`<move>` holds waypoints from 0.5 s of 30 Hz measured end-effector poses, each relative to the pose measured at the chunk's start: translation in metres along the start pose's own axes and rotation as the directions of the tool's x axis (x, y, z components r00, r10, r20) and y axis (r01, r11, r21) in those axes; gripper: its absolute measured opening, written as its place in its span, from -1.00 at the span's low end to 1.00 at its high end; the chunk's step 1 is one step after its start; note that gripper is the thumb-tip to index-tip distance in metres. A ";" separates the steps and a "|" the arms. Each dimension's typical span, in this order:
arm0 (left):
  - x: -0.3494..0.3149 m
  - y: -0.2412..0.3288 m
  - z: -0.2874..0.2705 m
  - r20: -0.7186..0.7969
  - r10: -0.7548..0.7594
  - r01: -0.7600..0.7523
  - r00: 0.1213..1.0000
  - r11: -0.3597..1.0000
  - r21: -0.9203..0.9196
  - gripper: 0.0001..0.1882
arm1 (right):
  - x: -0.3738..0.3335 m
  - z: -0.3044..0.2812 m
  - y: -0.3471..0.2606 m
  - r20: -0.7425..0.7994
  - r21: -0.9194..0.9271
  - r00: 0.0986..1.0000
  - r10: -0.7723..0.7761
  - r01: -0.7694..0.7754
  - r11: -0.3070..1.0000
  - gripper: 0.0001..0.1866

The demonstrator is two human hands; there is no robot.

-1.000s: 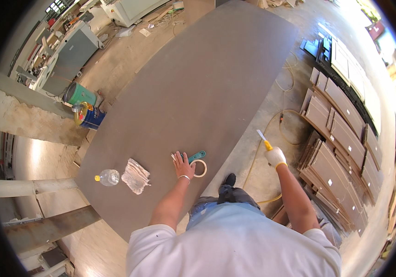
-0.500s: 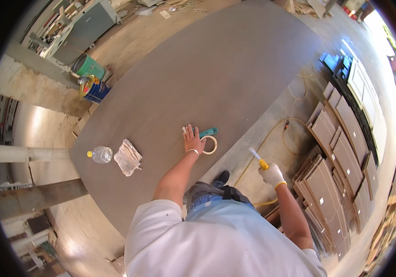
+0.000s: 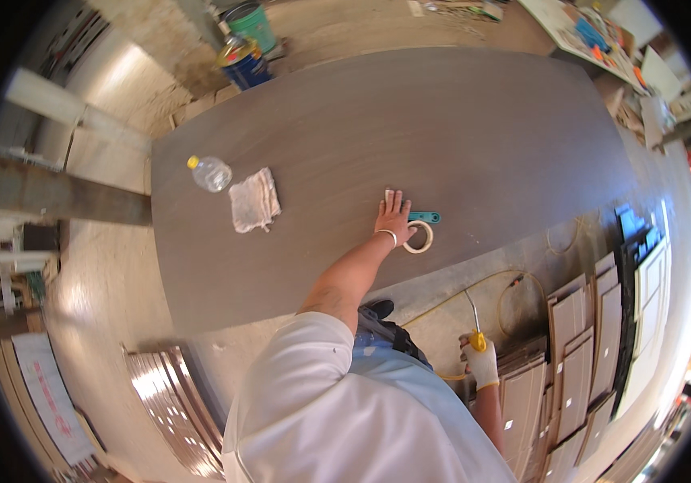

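Note:
My bare left hand [image 3: 394, 216] lies flat with its fingers apart on a large brown-grey sheet [image 3: 321, 121]. Part of a flat teal-handled tool [image 3: 426, 217] sticks out from beside or under this hand; the rest is hidden, so its kind is unclear. A roll of pale tape [image 3: 429, 238] touches or lies right beside the hand. In a white glove, my right hand [image 3: 484, 364] is closed around a yellow air blow gun [image 3: 478, 341] with a thin metal nozzle pointing up and away, off the sheet's near edge. A folded pinkish-white cloth [image 3: 254, 201] and a clear yellow-capped bottle [image 3: 212, 174] are farther left.
A yellow hose [image 3: 442, 307] loops over the floor. Stacked brown panels [image 3: 522, 402] stand at the right, with more boards [image 3: 176, 394] at the lower left. Behind the sheet are a blue can [image 3: 246, 68] and a green bucket [image 3: 253, 30].
My view has turned to the right. The right hand has swung the blow gun so its nozzle points more upright. The left hand stays by the tape and teal tool.

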State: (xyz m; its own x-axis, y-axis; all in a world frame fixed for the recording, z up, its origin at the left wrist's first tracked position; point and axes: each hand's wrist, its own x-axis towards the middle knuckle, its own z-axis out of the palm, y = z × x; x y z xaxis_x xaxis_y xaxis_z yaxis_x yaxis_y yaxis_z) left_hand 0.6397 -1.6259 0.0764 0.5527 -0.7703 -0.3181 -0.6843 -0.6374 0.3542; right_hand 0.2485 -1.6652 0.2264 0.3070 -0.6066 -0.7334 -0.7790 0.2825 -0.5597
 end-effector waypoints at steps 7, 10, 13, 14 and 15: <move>-0.037 -0.040 -0.010 -0.178 0.000 -0.026 0.984 0.989 -0.142 -0.18 | -0.007 0.040 0.010 0.193 -0.138 0.974 -0.122 0.150 0.979 -0.81; -0.076 -0.078 0.003 -0.228 -0.103 0.062 0.968 0.981 -0.182 -0.28 | 0.004 0.070 0.007 0.361 -0.459 0.916 -0.173 0.336 0.823 -0.83; -0.132 -0.126 0.019 -0.235 -0.112 0.091 0.966 0.991 -0.099 -0.35 | 0.013 0.093 0.002 0.454 -0.686 0.871 -0.187 0.476 0.551 -0.82; -0.156 -0.143 0.023 -0.233 -0.097 0.091 0.968 0.995 -0.035 -0.36 | 0.015 0.099 -0.002 0.467 -0.709 0.874 -0.135 0.462 0.533 -0.79; -0.180 -0.159 0.027 -0.183 -0.096 0.103 0.978 0.994 0.025 -0.36 | 0.016 0.107 -0.005 0.499 -0.733 0.861 -0.102 0.482 0.481 -0.79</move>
State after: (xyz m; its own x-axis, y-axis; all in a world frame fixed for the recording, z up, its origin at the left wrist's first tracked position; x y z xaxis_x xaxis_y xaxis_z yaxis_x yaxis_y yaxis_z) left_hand 0.6361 -1.3853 0.0532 0.6937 -0.6961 -0.1848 -0.6357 -0.7124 0.2972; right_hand 0.3155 -1.5969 0.1762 0.6163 -0.1803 -0.7666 -0.6272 -0.7011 -0.3393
